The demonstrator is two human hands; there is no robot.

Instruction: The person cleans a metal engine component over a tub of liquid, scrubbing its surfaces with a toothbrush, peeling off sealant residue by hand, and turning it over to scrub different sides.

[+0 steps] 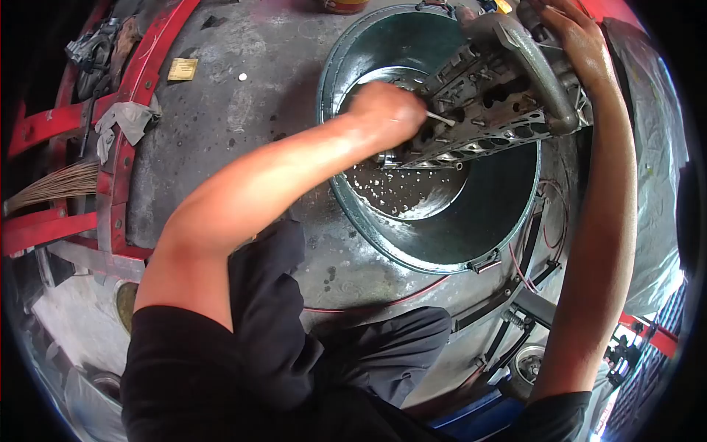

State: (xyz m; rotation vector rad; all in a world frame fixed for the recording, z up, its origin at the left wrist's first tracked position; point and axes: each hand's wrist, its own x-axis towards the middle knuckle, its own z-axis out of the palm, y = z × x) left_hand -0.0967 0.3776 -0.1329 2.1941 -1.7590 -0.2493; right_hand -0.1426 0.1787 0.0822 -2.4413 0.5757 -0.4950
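A metal engine cylinder head (490, 103) leans at a slant in a dark green round tub (508, 206), its row of ports facing me. My left hand (390, 114) is closed in a fist beside the head's lower left part, over the tub. A thin pale rod (442, 118) sticks out from the fist towards the head; the rest of it is hidden, so its kind cannot be made out. My right hand (574, 33) grips the upper end of the cylinder head, by a thick curved metal pipe (541, 74). Murky liquid (398, 188) with white froth covers the tub's bottom.
A red metal frame (121, 155) with a grey rag (129, 121) and a straw broom (55, 188) stands left. A yellow packet (183, 69) lies on the stained floor. A red hose (375, 303) runs below the tub. Plastic sheeting (652, 162) hangs at right.
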